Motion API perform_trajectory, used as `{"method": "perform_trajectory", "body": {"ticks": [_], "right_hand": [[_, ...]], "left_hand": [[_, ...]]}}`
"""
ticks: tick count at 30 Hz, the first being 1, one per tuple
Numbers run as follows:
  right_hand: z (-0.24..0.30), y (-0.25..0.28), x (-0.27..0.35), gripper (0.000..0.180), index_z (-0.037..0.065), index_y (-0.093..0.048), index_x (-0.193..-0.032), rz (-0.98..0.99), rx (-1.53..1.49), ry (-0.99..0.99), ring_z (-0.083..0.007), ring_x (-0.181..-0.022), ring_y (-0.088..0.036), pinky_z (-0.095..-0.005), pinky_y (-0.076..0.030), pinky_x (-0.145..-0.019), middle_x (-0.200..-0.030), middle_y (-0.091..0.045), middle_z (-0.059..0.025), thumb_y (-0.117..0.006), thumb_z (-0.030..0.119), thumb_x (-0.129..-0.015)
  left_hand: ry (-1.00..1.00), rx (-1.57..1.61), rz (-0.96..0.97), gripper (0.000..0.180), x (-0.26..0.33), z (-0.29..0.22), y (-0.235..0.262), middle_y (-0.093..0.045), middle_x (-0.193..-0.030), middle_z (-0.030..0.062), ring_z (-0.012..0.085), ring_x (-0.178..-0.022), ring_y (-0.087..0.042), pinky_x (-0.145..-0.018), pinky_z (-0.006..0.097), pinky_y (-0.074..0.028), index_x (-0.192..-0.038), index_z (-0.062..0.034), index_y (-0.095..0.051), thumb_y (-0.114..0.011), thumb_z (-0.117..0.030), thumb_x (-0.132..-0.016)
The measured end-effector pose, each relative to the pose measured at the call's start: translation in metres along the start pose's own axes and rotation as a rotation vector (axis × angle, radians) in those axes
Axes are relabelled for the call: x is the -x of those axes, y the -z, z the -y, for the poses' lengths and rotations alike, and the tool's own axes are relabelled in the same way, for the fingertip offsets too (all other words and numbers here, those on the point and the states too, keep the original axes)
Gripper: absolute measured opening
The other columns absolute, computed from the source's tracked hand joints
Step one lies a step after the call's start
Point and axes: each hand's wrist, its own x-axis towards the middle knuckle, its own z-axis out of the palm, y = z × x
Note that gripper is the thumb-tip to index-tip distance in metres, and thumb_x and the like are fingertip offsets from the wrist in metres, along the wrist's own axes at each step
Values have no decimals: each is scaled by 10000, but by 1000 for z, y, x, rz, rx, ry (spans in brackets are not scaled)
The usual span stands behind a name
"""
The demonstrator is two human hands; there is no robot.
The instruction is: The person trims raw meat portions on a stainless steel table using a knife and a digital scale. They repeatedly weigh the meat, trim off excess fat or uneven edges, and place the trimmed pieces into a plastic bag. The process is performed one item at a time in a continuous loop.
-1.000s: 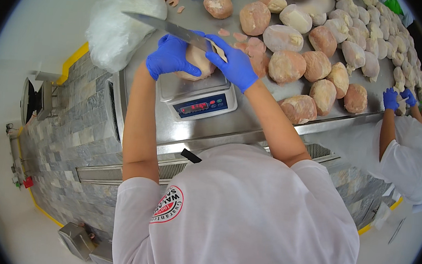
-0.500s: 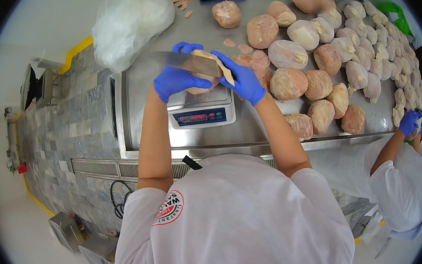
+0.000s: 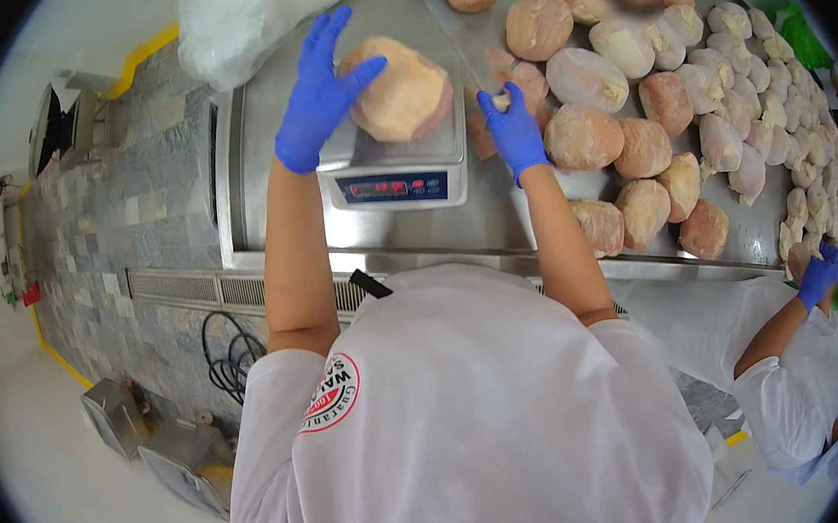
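Observation:
On the pan of a digital scale (image 3: pixel 395 192) sits a rounded, pale yellow and pink piece of meat (image 3: pixel 402 96). My left hand (image 3: pixel 319 93), in a blue glove, is beside it with fingers spread wide; the thumb reaches over the meat's left side, apparently touching it. To the right of the scale, my right hand (image 3: pixel 516 133), also gloved in blue, is closed round the pale handle of a knife (image 3: pixel 501 100). The knife's thin blade points up and left over the steel table, edge-on and hard to see. Trimmed pink slices (image 3: pixel 529 80) lie just beyond this hand.
Several rounded meat pieces (image 3: pixel 583 136) crowd the steel table (image 3: pixel 486 233) on the right, many more wrapped ones (image 3: pixel 718 143) beyond. A heap of clear plastic bags (image 3: pixel 251 13) is at the far left. A co-worker's gloved hand (image 3: pixel 820 277) works at the right edge.
The knife has come away from the meat, and my right hand has moved right with it. The meat now rests on the scale, and my left hand has opened beside it. The view has shifted slightly.

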Motion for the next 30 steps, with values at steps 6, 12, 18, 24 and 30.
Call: {"method": "perform_trajectory", "body": {"ticks": [6, 12, 18, 24, 30], "right_hand": [[-29, 16, 19, 873, 40, -149, -1503, 36, 182, -25, -418, -990, -657, -464, -508, -836, -1102, -653, -270, -654, 341, -858], [-56, 23, 21, 726, 36, -298, -1480, 74, 464, 193, -381, -1023, -640, -431, -498, -877, -1103, -639, -279, -604, 205, -844], [59, 51, 19, 498, 22, -521, -1347, -32, -26, 335, -248, -1072, -623, -362, -500, -886, -1186, -637, -180, -624, 235, -908], [151, -17, 35, 529, -2, -547, -1308, 233, -275, 267, -254, -1162, -574, -348, -470, -965, -1213, -605, -186, -664, 322, -907], [253, -98, 119, 617, 66, -495, -1391, 337, -180, 657, -274, -1246, -507, -372, -455, -992, -1420, -443, -131, -736, 227, -846]], "left_hand": [[296, 152, -32, 611, 21, -2, 9, -465, -1411, 136, 240, -1339, -385, -1084, 362, -328, -1402, -97, -499, -683, -350, -877], [441, 331, 0, 615, 39, -1, 10, -495, -1376, 102, 250, -1294, -439, -1055, 391, -365, -1415, -114, -475, -681, -347, -883], [574, 664, 92, 541, 63, 12, 11, -523, -1299, 92, 247, -1179, -554, -937, 369, -512, -1360, -67, -482, -653, -324, -916], [542, 913, 39, 684, 58, 10, -1, -562, -1246, 135, 232, -1127, -584, -858, 342, -552, -1374, -16, -422, -723, -364, -866], [376, 1921, -104, 645, 80, 85, 84, -460, -1418, 172, 301, -1264, -505, -1084, 432, -417, -1438, -48, -384, -529, -459, -963]]}}
